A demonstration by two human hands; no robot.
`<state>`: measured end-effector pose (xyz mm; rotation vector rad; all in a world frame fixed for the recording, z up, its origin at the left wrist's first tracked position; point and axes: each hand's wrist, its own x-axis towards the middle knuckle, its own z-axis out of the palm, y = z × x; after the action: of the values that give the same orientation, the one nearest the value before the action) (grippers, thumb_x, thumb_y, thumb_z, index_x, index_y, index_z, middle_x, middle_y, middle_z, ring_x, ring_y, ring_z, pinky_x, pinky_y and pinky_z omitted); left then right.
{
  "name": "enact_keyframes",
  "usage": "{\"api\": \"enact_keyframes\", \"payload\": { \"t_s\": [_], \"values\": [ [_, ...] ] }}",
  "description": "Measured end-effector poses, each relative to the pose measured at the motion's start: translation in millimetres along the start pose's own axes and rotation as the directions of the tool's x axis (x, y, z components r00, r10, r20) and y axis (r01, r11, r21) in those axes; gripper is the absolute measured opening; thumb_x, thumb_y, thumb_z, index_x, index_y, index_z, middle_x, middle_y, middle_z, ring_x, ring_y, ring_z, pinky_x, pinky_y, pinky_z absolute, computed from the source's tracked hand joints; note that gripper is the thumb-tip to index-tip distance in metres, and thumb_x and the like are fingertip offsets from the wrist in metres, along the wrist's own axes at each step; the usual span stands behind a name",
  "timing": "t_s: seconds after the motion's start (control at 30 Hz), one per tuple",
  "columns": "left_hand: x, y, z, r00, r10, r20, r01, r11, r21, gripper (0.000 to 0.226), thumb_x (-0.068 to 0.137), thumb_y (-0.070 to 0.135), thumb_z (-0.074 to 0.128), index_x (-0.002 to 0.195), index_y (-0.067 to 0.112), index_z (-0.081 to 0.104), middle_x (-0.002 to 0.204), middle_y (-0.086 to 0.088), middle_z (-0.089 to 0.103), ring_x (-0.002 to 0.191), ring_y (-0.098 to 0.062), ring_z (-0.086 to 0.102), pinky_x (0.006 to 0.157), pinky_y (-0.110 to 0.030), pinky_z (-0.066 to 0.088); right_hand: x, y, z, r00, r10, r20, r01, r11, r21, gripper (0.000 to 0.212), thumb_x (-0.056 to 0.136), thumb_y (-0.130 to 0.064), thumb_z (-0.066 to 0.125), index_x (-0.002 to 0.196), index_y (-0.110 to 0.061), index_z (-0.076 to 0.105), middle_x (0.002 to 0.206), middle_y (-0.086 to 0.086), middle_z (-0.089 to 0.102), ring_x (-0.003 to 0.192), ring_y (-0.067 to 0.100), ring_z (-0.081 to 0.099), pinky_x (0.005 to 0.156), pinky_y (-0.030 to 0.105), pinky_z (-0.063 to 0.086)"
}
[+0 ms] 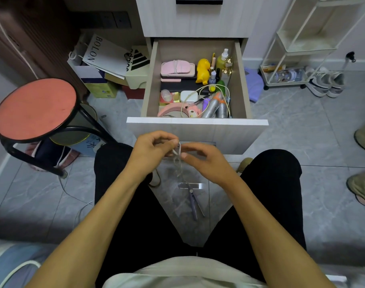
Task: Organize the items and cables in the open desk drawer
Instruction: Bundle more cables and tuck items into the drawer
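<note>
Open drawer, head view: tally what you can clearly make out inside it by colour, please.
Only clearly separable things counted:
Pink: 3 - pouch, round holder, plush charm
Yellow: 1 - duck toy
Silver: 2 - one spray can, another
White: 2 - charger block, loose cable
Total: 8
Small bottles at the back right are too crowded to count.

Home bedroom indicated: bed edge (pixel 15 258) at 7 o'clock, shopping bags (pixel 107 55) at 11, sneakers (pixel 325 82) by wire rack (pixel 298 42) at 2, tiled floor (pixel 302 125).
</note>
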<state>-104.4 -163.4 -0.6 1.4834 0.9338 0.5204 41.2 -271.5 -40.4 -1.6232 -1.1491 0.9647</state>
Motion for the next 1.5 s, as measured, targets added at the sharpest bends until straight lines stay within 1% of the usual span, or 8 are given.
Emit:
{"api": "enact_keyframes", "payload": {
  "t_s": [0.2, 0.37, 0.47, 0.6, 0.87, 0.97, 1.17, 1.5],
  "values": [
    [-1.2, 2.5, -5.0, 0.995, -0.024, 0.099, 0.028, 0.999, -0.042, 0.007, 0.089, 0.004, 0.066, 0.090, 0.007, 0.072, 0.076, -0.014, 0.070, 0.068, -0.018, 0.066, 0.069, -0.024, 0.055, 4.2, -10.1, 1.4, 1.000, 0.026, 0.007, -0.026, 0.998, 0.058, 0.009, 0.093, -0.015, 0.061, 0.092, -0.009, 0.069, 0.086, -0.003, 0.073, 0.087, 0.027, 0.067, 0.088, 0.047, 0.052],
    [6.4, -7.4, -9.4, 0.995, -0.054, 0.082, 0.048, 0.996, 0.075, 0.007, 0.090, 0.011, 0.067, 0.088, 0.015, 0.073, 0.059, 0.008, 0.060, 0.055, -0.008, 0.051, 0.056, -0.020, 0.045, 3.8, -9.3, 0.9, 0.991, 0.117, 0.067, -0.124, 0.986, 0.108, 0.012, 0.099, -0.016, 0.048, 0.091, -0.012, 0.057, 0.072, -0.002, 0.070, 0.074, 0.014, 0.068, 0.083, 0.033, 0.053],
    [12.3, -15.6, -9.7, 0.995, -0.016, 0.097, -0.008, 0.969, 0.247, 0.013, 0.090, 0.017, 0.068, 0.085, 0.029, 0.072, 0.068, 0.013, 0.066, 0.060, 0.001, 0.055, 0.066, -0.021, 0.045, 4.6, -9.8, -1.8, 0.989, 0.145, -0.041, -0.142, 0.987, 0.076, 0.013, 0.098, -0.019, 0.053, 0.088, -0.012, 0.058, 0.058, -0.005, 0.054, 0.056, 0.007, 0.051, 0.062, 0.025, 0.047],
    [13.7, -19.9, -6.0, 0.959, 0.030, 0.281, -0.148, 0.899, 0.412, 0.010, 0.094, 0.024, 0.064, 0.090, 0.027, 0.073, 0.082, 0.011, 0.070, 0.079, -0.006, 0.063, 0.079, -0.028, 0.051, 5.2, -13.7, -8.0, 0.991, 0.126, -0.046, -0.127, 0.992, -0.009, 0.017, 0.097, -0.022, 0.056, 0.092, -0.006, 0.061, 0.061, 0.005, 0.053, 0.057, 0.006, 0.051, 0.064, 0.027, 0.049],
    [23.5, -34.2, -14.8, 0.999, -0.039, 0.007, 0.034, 0.935, 0.353, 0.025, 0.094, 0.025, 0.062, 0.070, 0.026, 0.069, 0.058, 0.004, 0.053, 0.057, -0.013, 0.048, 0.062, -0.032, 0.044, -10.1, -1.2, -21.4, 0.983, 0.180, -0.019, -0.181, 0.972, -0.153, 0.026, 0.097, -0.029, 0.057, 0.080, -0.014, 0.068, 0.061, -0.002, 0.055, 0.046, 0.001, 0.043, 0.052, 0.014, 0.037],
    [20.0, -31.4, -14.6, 0.984, -0.122, 0.128, 0.059, 0.909, 0.413, 0.022, 0.092, 0.034, 0.064, 0.074, 0.022, 0.069, 0.065, -0.001, 0.060, 0.062, -0.011, 0.055, 0.067, -0.030, 0.048, -12.5, -0.8, -22.5, 0.986, 0.163, -0.020, -0.164, 0.974, -0.156, 0.025, 0.098, -0.027, 0.056, 0.079, -0.016, 0.069, 0.059, -0.004, 0.054, 0.047, 0.000, 0.045, 0.052, 0.011, 0.037],
    [11.0, -24.9, -5.1, 0.975, -0.058, 0.213, -0.045, 0.892, 0.451, 0.018, 0.093, 0.030, 0.064, 0.080, 0.022, 0.073, 0.060, 0.022, 0.062, 0.059, 0.005, 0.054, 0.066, -0.023, 0.041, -7.0, -11.1, -17.9, 0.990, 0.142, 0.009, -0.137, 0.972, -0.189, 0.018, 0.096, -0.027, 0.058, 0.086, -0.015, 0.068, 0.072, -0.002, 0.066, 0.061, 0.001, 0.056, 0.062, 0.020, 0.047],
    [19.1, -46.3, -16.4, 0.973, -0.056, 0.223, -0.073, 0.845, 0.529, 0.033, 0.098, 0.035, 0.054, 0.069, 0.024, 0.064, 0.063, 0.009, 0.067, 0.062, -0.007, 0.061, 0.075, -0.036, 0.052, -4.5, -13.9, -20.3, 0.986, 0.104, -0.134, -0.142, 0.937, -0.319, 0.027, 0.097, -0.021, 0.053, 0.080, -0.004, 0.066, 0.063, -0.002, 0.057, 0.059, 0.010, 0.049, 0.060, 0.025, 0.040]
  ]
}}
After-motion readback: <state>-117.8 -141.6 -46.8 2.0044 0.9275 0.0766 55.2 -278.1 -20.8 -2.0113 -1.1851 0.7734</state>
